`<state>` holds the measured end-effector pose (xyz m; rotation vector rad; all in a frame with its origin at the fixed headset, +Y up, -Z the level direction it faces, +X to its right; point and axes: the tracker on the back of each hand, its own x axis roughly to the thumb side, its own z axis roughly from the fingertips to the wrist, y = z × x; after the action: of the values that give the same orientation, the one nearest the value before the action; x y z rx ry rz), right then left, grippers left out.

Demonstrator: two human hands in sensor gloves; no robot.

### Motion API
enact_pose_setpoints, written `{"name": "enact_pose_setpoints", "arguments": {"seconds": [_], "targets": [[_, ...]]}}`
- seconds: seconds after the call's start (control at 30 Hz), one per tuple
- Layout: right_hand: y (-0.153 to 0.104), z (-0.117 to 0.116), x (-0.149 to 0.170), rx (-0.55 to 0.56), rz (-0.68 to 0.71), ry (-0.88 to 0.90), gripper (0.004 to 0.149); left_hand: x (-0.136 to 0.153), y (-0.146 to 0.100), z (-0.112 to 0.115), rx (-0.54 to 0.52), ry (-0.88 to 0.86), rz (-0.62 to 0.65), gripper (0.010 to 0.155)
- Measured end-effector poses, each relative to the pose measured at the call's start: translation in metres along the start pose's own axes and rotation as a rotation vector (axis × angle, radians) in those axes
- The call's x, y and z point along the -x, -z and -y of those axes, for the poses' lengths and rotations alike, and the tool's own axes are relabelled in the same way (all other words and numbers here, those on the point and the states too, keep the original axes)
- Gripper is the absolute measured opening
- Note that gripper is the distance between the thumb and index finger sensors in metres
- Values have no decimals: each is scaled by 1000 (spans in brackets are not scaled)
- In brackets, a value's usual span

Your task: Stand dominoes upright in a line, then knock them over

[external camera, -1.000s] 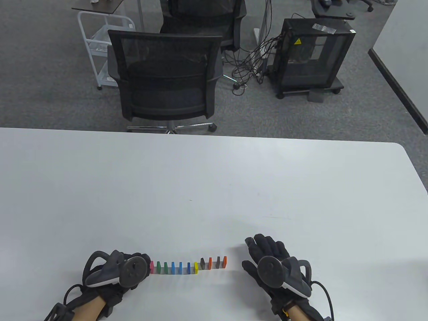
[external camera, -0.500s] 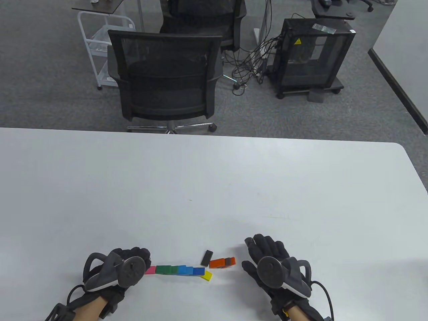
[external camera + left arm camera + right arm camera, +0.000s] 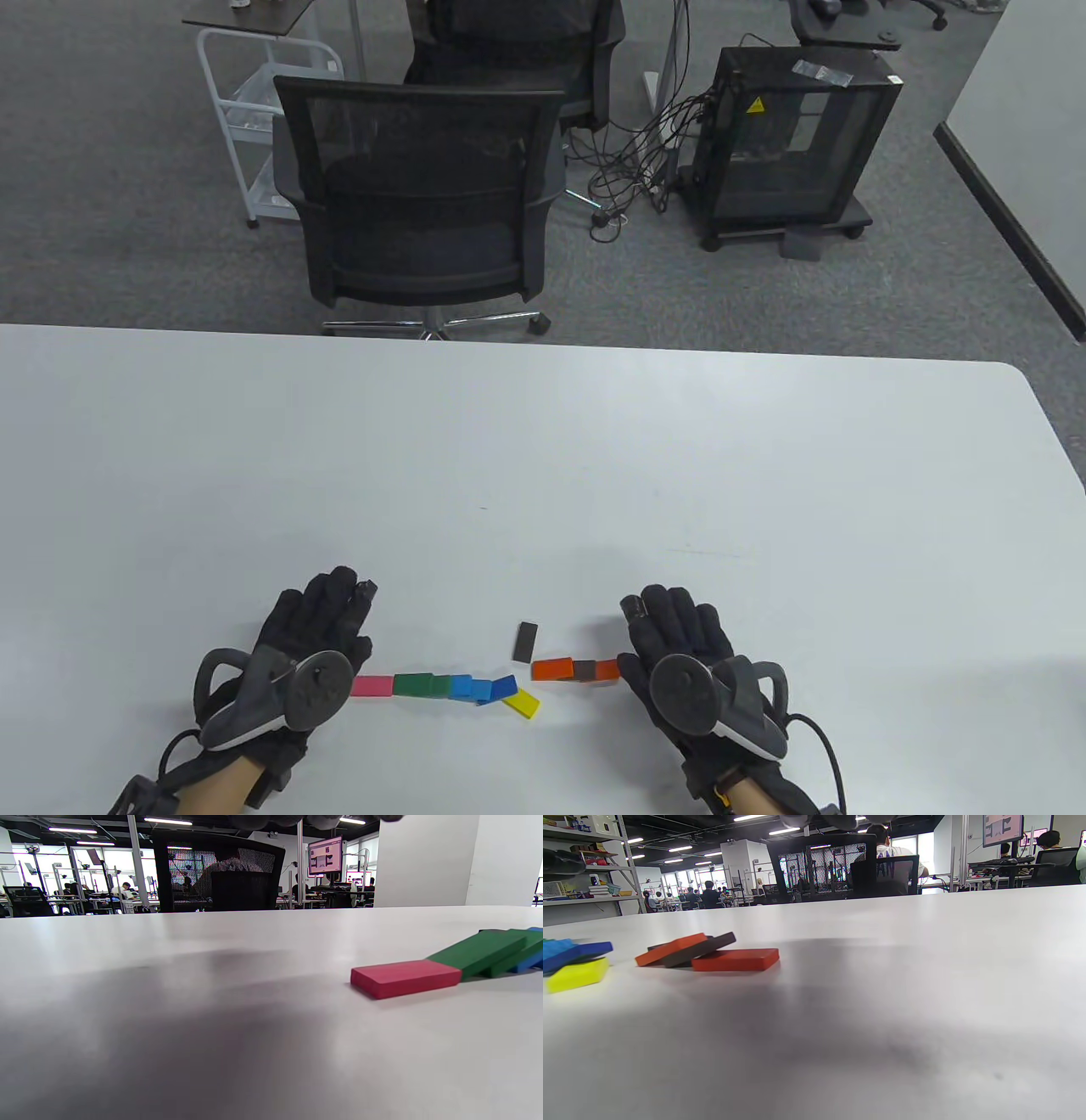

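The dominoes lie toppled in a row near the table's front edge. From the left come a pink domino, overlapping green dominoes and blue dominoes, then a yellow domino. A black domino lies askew behind the row. Orange dominoes and a dark one overlap at the right end. My left hand lies flat with straight fingers left of the pink domino, holding nothing. My right hand rests flat just right of the orange dominoes, also holding nothing.
The white table stretches far behind the row. Beyond its far edge stand a black mesh office chair, a white cart and a black cabinet on wheels with cables on the floor.
A second ago the dominoes stood upright; they have fallen to the right. My left hand has since uncurled and stretched forward, away from the pink domino. My right hand has barely moved.
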<state>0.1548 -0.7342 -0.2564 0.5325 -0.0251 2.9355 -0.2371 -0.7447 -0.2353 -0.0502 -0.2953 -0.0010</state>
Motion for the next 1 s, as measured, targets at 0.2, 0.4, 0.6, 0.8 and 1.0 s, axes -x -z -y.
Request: {"name": "enact_pose_setpoints", "arguments": {"seconds": [0.2,0.4,0.6,0.8,1.0], "targets": [[0,0,0,-6,1,1,67,-1,1,2,14,32,6,62],[0,-1,-1,-15,4,-1,67,-2,1,1,27,47,2,62],[0,-1,-1,-20,1,-4,67,-3,1,2,56,52,1,62],[0,-1,-1,-20,1,-5,67,-2,1,1,39,51,3,62],[0,0,-1,-20,-1,-6,67,-3,1,2,42,45,6,62]]}}
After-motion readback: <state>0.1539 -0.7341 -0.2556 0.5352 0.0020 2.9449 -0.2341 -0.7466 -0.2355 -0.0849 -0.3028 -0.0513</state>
